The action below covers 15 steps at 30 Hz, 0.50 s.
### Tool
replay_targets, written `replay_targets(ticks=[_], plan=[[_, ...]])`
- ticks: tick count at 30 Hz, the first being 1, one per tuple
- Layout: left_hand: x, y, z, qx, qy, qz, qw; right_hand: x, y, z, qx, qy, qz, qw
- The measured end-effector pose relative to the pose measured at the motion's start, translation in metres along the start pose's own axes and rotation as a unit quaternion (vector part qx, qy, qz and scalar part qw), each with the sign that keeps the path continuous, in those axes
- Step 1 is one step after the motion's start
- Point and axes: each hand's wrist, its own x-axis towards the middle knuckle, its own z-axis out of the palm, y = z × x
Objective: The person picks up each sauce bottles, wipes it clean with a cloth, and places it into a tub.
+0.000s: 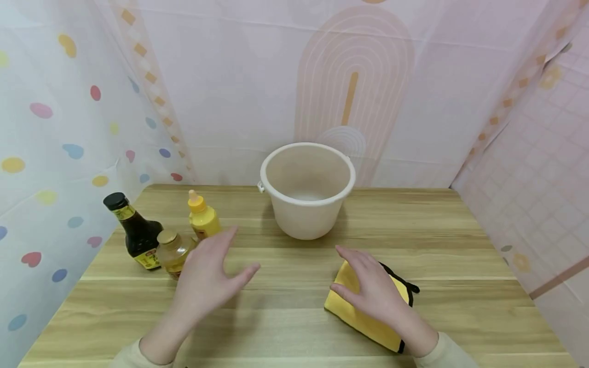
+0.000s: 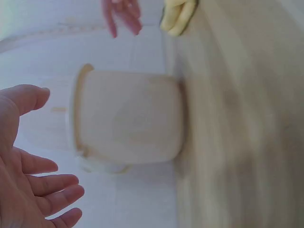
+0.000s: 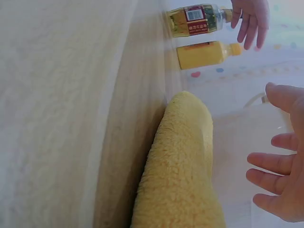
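Wood bench (image 1: 285,317), print curtain (image 1: 230,76) behind. Left hand (image 1: 209,273) empty, fingers apart, beside 3 bottles (image 1: 171,251); right hand (image 1: 376,292) likewise, above cloth (image 1: 342,305) on bench. Risk: low left sweep could clip bottles, topple them.

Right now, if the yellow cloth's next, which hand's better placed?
Right, likely: the right hand hovers just above the yellow cloth, while the left hand is away from it, near the yellow bottle.

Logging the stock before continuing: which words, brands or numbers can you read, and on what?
No text is readable.
Dark bottle: label characters too small.
Gold-capped bottle: label print and barcode too blurred.
Yellow bottle: label too blurred.
White bucket, yellow cloth: no lettering visible.
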Motion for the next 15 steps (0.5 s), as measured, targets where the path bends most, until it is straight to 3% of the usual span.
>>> replay_targets(ticks=[8,15], plan=[[0.012,-0.004,-0.029,-0.023,0.046,0.012,0.9986,0.003,-0.005,0.001,0.049,0.015,0.002,0.9987],[0.020,-0.011,-0.043,-0.029,0.087,0.028,0.9954,0.007,-0.010,0.005,0.065,0.022,0.000,0.9977]])
